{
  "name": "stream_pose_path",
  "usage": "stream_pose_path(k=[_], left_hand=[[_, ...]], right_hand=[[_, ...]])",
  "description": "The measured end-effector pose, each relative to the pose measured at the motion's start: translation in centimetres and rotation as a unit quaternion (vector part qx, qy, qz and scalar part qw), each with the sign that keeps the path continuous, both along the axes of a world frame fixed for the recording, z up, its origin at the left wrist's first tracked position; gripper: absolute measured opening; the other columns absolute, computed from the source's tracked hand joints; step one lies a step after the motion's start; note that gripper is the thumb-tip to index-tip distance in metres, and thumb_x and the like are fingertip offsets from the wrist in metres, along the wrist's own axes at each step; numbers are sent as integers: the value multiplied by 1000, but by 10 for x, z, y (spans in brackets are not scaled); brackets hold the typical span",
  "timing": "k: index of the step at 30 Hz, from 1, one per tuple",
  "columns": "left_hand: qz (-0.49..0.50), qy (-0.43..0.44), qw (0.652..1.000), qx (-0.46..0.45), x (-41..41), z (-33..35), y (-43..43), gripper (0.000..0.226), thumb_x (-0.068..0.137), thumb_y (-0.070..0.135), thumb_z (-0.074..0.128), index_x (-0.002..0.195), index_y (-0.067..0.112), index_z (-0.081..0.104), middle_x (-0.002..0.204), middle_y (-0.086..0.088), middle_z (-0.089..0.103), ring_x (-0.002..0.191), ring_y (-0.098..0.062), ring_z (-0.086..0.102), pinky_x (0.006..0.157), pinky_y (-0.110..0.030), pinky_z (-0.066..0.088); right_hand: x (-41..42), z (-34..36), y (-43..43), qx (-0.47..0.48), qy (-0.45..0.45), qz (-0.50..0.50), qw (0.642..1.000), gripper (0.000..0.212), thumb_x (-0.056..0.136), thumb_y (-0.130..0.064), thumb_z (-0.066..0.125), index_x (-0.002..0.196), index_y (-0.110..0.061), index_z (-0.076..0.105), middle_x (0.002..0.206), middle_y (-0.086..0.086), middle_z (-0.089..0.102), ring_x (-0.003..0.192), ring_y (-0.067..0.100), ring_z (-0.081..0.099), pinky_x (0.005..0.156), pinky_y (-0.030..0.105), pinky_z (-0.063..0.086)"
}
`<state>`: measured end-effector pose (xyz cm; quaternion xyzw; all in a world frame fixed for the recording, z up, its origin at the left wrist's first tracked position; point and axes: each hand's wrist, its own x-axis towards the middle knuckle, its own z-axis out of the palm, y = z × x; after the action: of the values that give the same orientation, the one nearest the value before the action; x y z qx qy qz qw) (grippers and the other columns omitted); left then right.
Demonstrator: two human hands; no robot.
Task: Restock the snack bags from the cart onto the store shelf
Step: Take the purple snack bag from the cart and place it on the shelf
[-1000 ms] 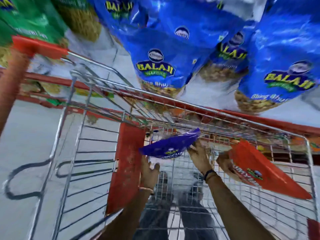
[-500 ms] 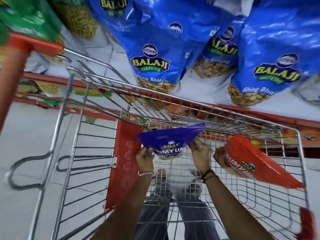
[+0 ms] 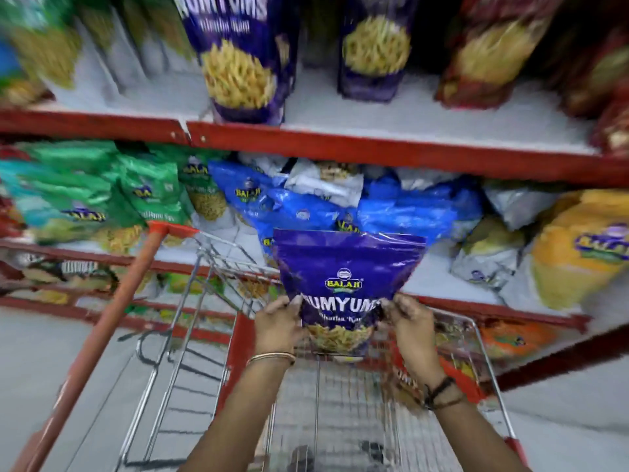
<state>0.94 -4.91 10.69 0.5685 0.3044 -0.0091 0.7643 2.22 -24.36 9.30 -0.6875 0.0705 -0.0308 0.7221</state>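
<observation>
Above the wire shopping cart (image 3: 238, 386), our left hand (image 3: 277, 327) and right hand (image 3: 410, 327) pinch the upright purple plastic snack bag (image 3: 343, 274) by its lower edges; we judge it light, crinkly, slippery and crushable.

Purple bag (image 3: 343, 267) raised upright from cart toward shelf.

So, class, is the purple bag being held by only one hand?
No, both hands, left and right, grip the purple bag at its sides.
</observation>
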Motion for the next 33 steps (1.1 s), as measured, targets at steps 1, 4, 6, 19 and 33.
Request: stream_pose_path(k=[1,4,6,19,33], left_hand=[[0,-23,1000,-5,5,17,-4,22,85,7,54,68,20,54,67,-2,56,63,-21,52,49,-22,49],[-9,-88,994,-60,21,70,-17,26,83,6,58,60,18,53,58,-3,60,64,-25,52,46,-26,50],[-28,-146,985,-84,31,107,-23,33,85,4,55,55,17,55,54,0,62,62,-23,54,46,-29,52],[-25,-345,937,-51,147,258,-41,31,84,4,57,59,21,48,56,6,61,59,-11,57,58,-42,58],[15,-214,977,17,278,273,-31,23,87,11,47,69,22,56,53,4,63,66,-21,50,68,-40,49]], right_hand=[[4,20,-4,11,-19,-3,1000,18,87,0,52,70,-5,57,57,-12,62,56,-7,56,50,13,53],[18,74,-16,46,-69,-16,996,22,88,-1,50,76,-15,61,63,-16,71,63,-1,63,54,15,55],[28,109,-22,54,-113,-28,992,22,89,-1,49,79,-16,62,66,-16,72,63,1,65,53,16,55],[147,270,-20,102,-310,-57,943,31,91,0,45,70,-21,54,60,-20,66,62,-6,57,62,10,50],[283,255,7,135,-152,-86,975,10,91,-5,49,95,-6,58,83,0,57,83,11,55,81,27,55]])
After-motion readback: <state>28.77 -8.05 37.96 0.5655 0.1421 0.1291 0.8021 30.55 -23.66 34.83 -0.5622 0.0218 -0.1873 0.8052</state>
